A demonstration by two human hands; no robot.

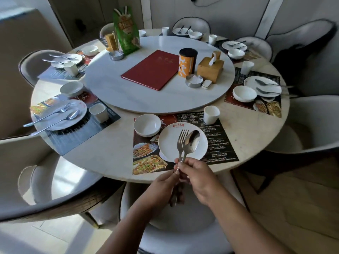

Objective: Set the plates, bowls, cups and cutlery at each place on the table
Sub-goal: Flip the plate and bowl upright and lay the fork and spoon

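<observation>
fingers point(185, 166) of left hand point(165, 182) and right hand point(200, 178) pinch fork point(182, 138) and spoon point(191, 142) handles over the six o'clock plate point(167, 143), likely aligning them to lay down.

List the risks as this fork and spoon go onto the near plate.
Both handles are pinched close together between the left hand and right hand, so the fork or spoon may slip as they are separated. The plate sits near the table edge; handles laid overhanging it might tip the cutlery off.
</observation>
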